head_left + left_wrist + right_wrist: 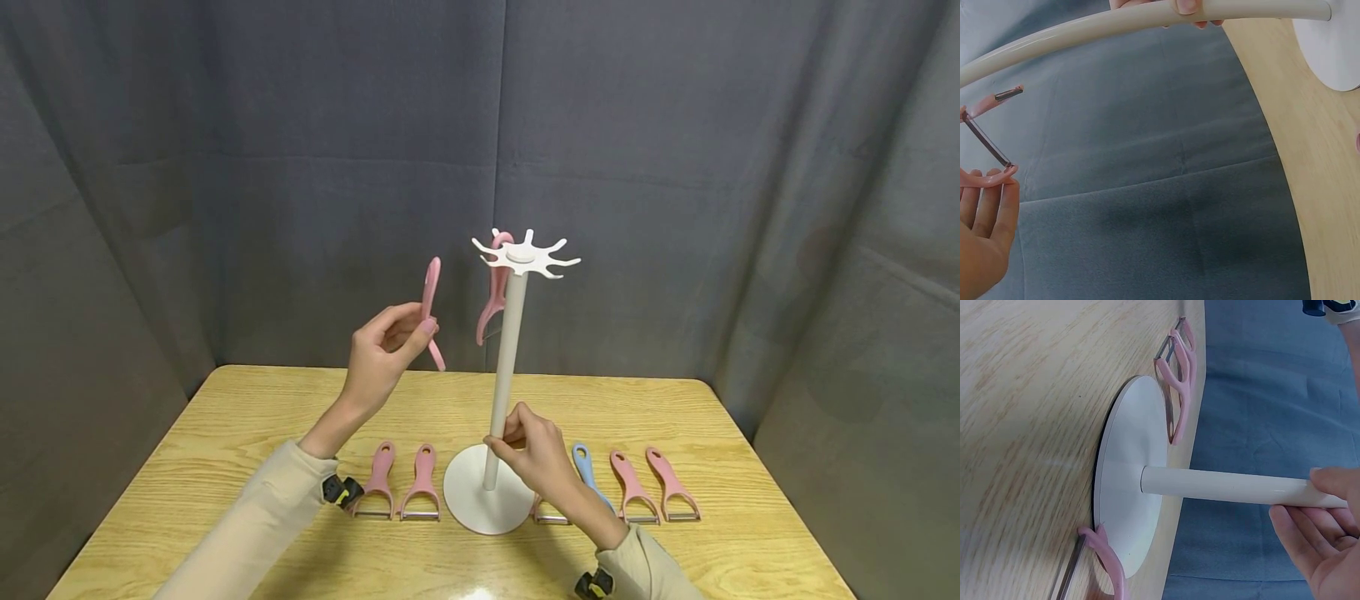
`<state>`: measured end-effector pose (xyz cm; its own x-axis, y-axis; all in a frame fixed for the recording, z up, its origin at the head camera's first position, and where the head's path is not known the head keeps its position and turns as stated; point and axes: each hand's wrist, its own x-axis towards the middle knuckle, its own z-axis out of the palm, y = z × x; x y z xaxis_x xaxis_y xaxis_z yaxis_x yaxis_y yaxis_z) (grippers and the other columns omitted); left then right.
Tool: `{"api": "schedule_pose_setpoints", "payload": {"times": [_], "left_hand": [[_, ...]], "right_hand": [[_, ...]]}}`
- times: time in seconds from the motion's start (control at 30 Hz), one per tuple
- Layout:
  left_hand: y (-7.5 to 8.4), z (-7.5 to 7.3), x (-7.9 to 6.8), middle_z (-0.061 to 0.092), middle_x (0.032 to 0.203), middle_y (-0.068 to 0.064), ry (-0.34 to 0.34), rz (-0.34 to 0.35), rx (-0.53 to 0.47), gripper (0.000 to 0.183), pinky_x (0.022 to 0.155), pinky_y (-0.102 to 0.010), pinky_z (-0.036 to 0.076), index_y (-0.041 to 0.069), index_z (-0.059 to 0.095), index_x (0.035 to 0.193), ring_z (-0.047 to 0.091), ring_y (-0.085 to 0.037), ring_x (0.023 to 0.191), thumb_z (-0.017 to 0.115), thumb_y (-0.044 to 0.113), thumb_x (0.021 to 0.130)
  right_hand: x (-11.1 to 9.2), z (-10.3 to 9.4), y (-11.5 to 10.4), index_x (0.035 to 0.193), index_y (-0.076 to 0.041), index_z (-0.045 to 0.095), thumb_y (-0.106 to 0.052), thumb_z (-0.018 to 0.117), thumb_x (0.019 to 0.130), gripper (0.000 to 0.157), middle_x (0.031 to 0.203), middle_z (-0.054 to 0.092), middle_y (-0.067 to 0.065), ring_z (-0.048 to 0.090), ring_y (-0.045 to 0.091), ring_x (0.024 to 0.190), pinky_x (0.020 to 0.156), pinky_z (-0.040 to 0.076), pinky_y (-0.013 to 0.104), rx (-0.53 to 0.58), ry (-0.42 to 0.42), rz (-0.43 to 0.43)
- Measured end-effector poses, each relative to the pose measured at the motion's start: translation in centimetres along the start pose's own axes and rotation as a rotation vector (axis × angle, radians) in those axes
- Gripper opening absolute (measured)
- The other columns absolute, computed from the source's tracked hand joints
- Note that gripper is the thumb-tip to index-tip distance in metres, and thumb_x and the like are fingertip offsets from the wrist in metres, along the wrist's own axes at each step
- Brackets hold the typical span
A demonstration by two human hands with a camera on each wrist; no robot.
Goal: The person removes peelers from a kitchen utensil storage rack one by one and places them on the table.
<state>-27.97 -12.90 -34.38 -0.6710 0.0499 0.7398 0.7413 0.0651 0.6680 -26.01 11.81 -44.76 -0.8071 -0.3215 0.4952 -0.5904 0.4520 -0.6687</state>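
Note:
My left hand (380, 352) pinches a pink peeler (430, 292) in the air, left of a white stand. Its handle points up, and the left wrist view shows the metal blade (988, 140) above the fingers. The stand's pole (507, 358) is gripped low down by my right hand (538, 454), thumb on one side and fingers on the other. Hooks fan out from the stand's top (522, 257). From one of them, on the far left side, hangs another pink peeler (497, 287). The round white base (480, 500) rests on the table.
Two pink peelers (381, 475) lie left of the base on the wooden table (270, 408). To its right lie a blue peeler (584, 463), partly behind my right arm, and several pink peelers (667, 479). Grey curtains (337, 167) enclose the back and sides.

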Motion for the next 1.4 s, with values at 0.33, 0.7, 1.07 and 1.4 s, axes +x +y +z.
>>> {"api": "schedule_pose_setpoints", "payload": {"times": [0.33,0.7,1.07,1.4], "left_hand": [[-0.3,-0.1,-0.3,0.069,0.103,-0.02,0.011,-0.018,0.008,0.026,0.086,-0.025,0.054,-0.005,0.065,0.117,0.068,-0.013,0.094,0.067,-0.005,0.091],[2.5,0.0,-0.7,0.068,0.098,-0.027,0.001,-0.022,0.082,0.024,0.08,-0.023,0.055,-0.015,0.063,0.111,0.066,-0.01,0.088,0.064,-0.014,0.087],[-1.5,-0.7,-1.4,0.07,0.099,-0.017,0.014,-0.012,0.093,0.026,0.081,-0.022,0.054,-0.004,0.066,0.114,0.068,-0.014,0.089,0.069,-0.006,0.089],[-0.4,-1.1,-1.8,0.069,0.097,-0.024,0.021,-0.018,0.13,0.022,0.083,-0.023,0.055,-0.011,0.064,0.111,0.068,-0.019,0.088,0.068,-0.005,0.09]], "right_hand": [[0.0,-0.1,-0.2,0.086,-0.008,0.057,-0.002,0.081,0.081,0.025,0.078,0.066,0.001,0.07,0.016,0.07,0.063,0.056,0.02,0.003,-0.002,0.01],[0.0,0.1,0.0,0.085,-0.008,0.057,-0.002,0.081,0.082,0.025,0.078,0.067,0.002,0.07,0.017,0.07,0.063,0.056,0.021,0.005,-0.006,0.008],[0.1,0.1,0.1,0.086,-0.008,0.057,-0.001,0.08,0.082,0.025,0.078,0.067,0.002,0.069,0.014,0.071,0.063,0.057,0.021,0.002,0.002,0.006],[0.0,0.1,0.1,0.085,-0.008,0.056,-0.001,0.08,0.082,0.025,0.078,0.066,0.002,0.069,0.014,0.07,0.063,0.057,0.021,0.019,-0.002,0.007]]}}
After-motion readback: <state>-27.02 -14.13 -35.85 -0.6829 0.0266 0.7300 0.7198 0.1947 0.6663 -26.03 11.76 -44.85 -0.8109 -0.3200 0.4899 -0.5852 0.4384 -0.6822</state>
